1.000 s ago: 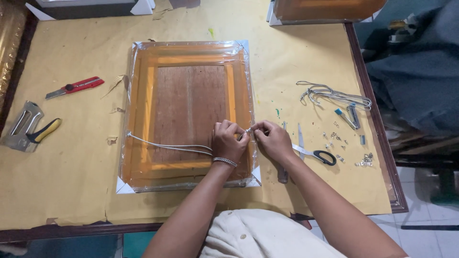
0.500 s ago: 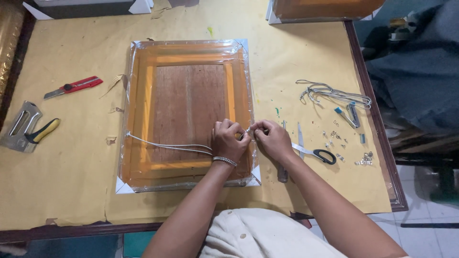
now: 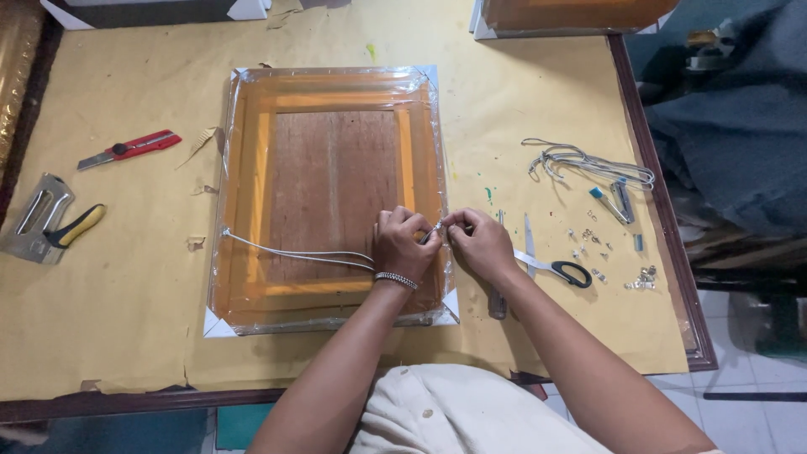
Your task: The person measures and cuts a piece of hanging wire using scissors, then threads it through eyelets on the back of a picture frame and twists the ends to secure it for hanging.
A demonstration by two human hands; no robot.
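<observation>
A picture frame (image 3: 252,168) lies face down on the table, wrapped in clear film, with orange tape round a brown backing board. A pale cord (image 3: 294,253) runs across its lower part from the left rail to the right rail. My left hand (image 3: 405,245) pinches the cord's right end over the frame's right rail. My right hand (image 3: 477,242) pinches the same end from the other side, fingertips touching the left hand's. The small piece between the fingertips is too small to make out.
Black-handled scissors (image 3: 555,267) lie just right of my right hand. Loose cord (image 3: 588,164) and several small metal fittings (image 3: 588,244) sit further right. A red utility knife (image 3: 130,148) and a staple gun (image 3: 46,220) lie left. Another wrapped frame (image 3: 572,15) sits at the far edge.
</observation>
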